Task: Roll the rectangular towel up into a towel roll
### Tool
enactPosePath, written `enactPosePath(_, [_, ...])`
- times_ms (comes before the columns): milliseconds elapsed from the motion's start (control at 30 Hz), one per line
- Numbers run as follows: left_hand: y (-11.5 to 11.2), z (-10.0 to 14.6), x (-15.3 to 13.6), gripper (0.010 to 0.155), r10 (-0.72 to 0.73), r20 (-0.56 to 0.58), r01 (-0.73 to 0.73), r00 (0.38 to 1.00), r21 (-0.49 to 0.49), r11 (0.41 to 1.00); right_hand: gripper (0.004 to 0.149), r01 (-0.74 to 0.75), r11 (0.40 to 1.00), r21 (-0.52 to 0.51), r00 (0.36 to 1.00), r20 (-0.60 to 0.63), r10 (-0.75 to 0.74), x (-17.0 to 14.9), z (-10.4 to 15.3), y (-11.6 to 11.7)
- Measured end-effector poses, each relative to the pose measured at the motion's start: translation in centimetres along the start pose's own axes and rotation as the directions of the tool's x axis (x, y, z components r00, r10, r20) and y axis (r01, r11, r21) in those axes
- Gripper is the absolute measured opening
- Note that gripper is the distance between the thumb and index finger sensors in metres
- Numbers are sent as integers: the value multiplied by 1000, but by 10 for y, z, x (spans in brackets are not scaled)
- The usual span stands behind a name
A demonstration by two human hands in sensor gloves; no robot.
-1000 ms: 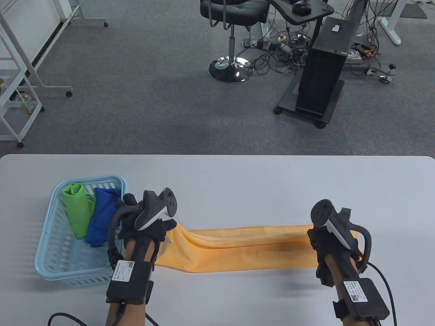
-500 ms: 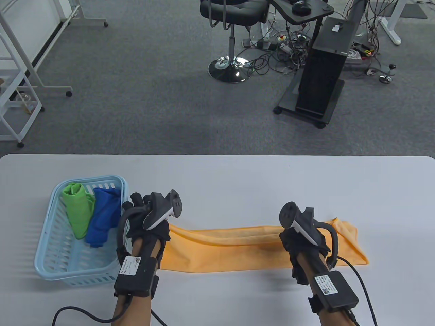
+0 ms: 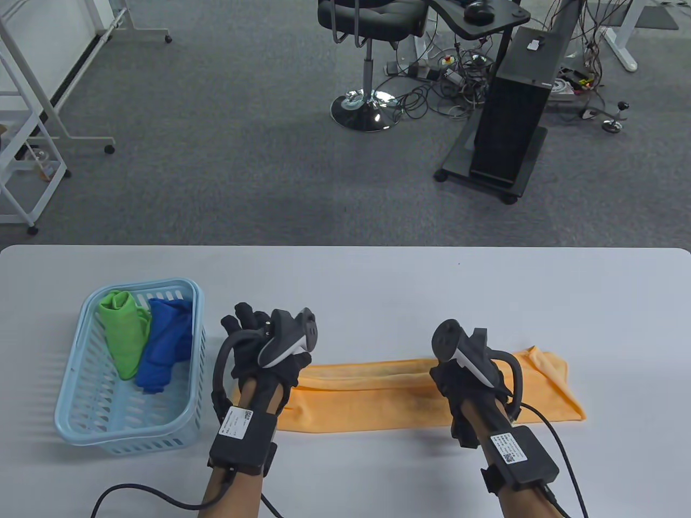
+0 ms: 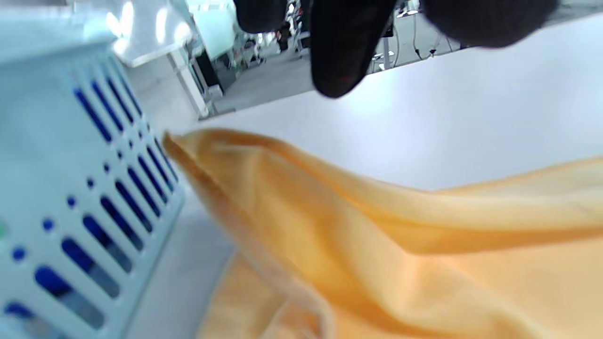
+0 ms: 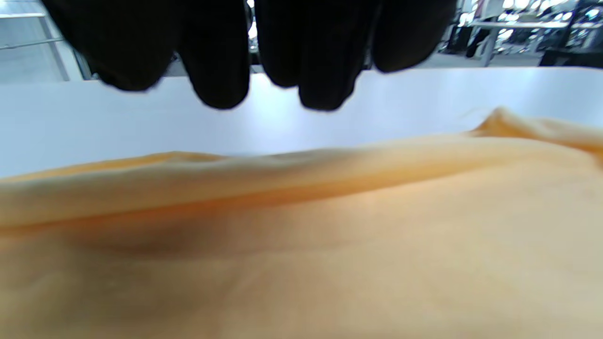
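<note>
Table view shows the left hand [image 3: 264, 356] moved rightward since a second ago: it was at the basket's edge, and now sits over the left end of the orange towel [image 3: 378, 396], apart from the basket. The right hand [image 3: 467, 380] has also moved inward, from the towel's right end to a spot left of it, so the right end now lies uncovered. The towel, which ran in a stretched, slanting band between the hands, now lies flatter as a long folded strip across the near part of the white table [image 3: 378, 280], with a raised fold along its far edge.

From the left wrist view the left hand's gloved fingers [image 4: 344, 52] hang above the towel without touching it, loosely spread. From the right wrist view the right hand's fingers [image 5: 325, 52] hang side by side above the cloth, gripping nothing.

At the left, a light blue basket [image 3: 81, 399] holds a green cloth [image 3: 124, 334] and a blue cloth [image 3: 164, 345]. Beyond the table lies grey carpet with a white rack [image 3: 32, 135], a black chair [image 3: 370, 21], and a black stand [image 3: 510, 124] amid tangled cables [image 3: 459, 86].
</note>
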State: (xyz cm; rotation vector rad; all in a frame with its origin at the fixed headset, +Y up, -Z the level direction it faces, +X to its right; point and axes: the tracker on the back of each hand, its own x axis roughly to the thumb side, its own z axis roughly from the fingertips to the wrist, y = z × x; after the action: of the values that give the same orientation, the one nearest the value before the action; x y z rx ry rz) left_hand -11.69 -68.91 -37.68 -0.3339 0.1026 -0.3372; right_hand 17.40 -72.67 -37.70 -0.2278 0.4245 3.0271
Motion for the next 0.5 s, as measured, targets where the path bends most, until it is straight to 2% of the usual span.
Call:
enactPosePath(67, [4, 7, 15, 74, -11, 49, 8, 999, 49, 999, 65, 5, 999, 39, 1000, 23, -6, 8, -3, 4])
enactPosePath(233, [9, 21, 40, 86, -1, 128, -10, 992, 89, 996, 74, -7, 993, 118, 998, 62, 0, 20, -9, 20])
enactPosePath(400, [-6, 32, 66, 69, -44, 291, 1, 956, 146, 989, 75, -15, 990, 141, 999, 53, 7, 25, -17, 31])
enactPosePath(500, [-14, 44, 86, 62, -95, 339, 20, 936, 217, 976, 75, 2, 988, 157, 999, 44, -9, 25, -21, 33])
